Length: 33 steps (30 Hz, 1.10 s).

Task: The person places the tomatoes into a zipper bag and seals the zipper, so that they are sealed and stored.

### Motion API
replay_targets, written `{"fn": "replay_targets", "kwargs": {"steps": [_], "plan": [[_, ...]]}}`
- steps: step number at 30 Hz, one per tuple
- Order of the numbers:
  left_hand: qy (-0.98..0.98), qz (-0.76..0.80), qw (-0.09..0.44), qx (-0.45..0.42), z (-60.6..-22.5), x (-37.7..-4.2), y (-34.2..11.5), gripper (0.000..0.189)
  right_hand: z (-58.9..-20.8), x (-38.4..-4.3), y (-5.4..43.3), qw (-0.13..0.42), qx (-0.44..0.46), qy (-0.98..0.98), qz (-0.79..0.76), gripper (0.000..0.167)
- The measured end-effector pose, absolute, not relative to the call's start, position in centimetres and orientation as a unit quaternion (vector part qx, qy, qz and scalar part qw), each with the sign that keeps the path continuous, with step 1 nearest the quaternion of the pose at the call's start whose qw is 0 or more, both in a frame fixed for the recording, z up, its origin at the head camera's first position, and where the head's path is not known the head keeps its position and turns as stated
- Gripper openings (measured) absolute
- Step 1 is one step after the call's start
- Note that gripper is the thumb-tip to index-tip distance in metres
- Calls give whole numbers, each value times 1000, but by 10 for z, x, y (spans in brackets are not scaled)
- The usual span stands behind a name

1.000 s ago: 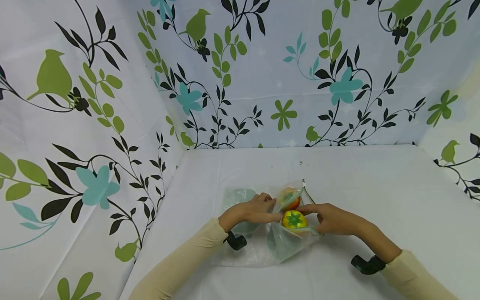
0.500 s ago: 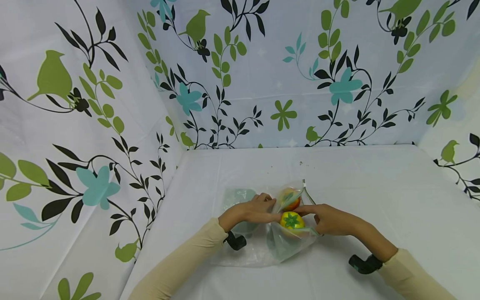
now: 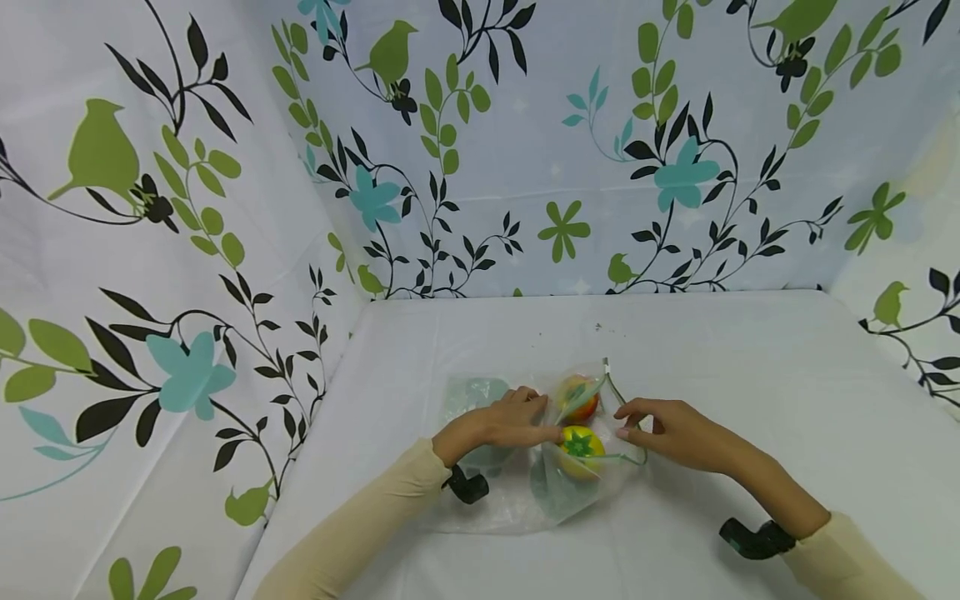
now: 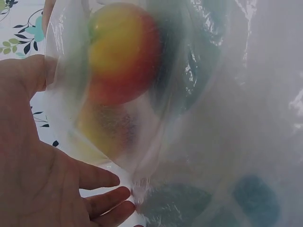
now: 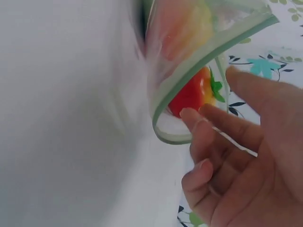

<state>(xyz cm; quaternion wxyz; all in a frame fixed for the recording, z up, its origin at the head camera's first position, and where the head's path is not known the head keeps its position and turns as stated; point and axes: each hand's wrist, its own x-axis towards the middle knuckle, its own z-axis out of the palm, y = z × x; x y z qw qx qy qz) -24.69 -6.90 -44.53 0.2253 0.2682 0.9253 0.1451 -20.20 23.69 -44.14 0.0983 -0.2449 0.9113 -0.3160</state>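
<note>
A clear zip bag (image 3: 517,500) with a pale green rim (image 5: 208,56) lies on its side, mouth to the right. Two round fruits are in it: a red-and-yellow one (image 3: 579,398) behind, and a shiny yellow one (image 3: 582,442) with a green star-shaped leaf cap, like a tomato, at the mouth. My left hand (image 3: 498,421) rests against the bag, thumb reaching to the yellow fruit's left side. In the left wrist view, its fairly straight fingers (image 4: 111,182) touch the plastic film. My right hand (image 3: 686,429) is right at the rim, fingers loosely bent, grasping nothing.
The bag lies on a white-covered table (image 3: 705,342). Cloth printed with leaves and birds hangs behind (image 3: 510,183) and along the left side. Black wrist cameras (image 3: 756,538) sit below both hands.
My right hand, whose fingertips were on the yellow fruit, has drawn back right to the rim. That fruit has shifted slightly left and further into the bag. The left hand stays nearly still.
</note>
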Motion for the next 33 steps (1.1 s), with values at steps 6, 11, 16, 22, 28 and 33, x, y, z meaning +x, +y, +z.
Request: {"fn": "replay_targets", "kwargs": {"steps": [6,11,16,22,28,33], "plan": [[931,157,188,272,-448,-244,-66,97,-435,-175,247,114,-144,921,-344,37],[932,174,134,288,-446,-242,-62,92,-437,-150,248,181,-124,897,-384,50],[920,245,41,302,-439,-250,-52,52,-445,-131,236,238,-141,870,-408,50],[902,267,-4,338,-425,-274,-34,27,-454,-121,216,209,-138,870,-425,48],[902,212,57,370,-417,-304,-15,31,-458,-118,205,165,-114,876,-438,48],[886,194,151,392,-414,-327,-2,40,-458,-116,195,137,-82,886,-436,51]]}}
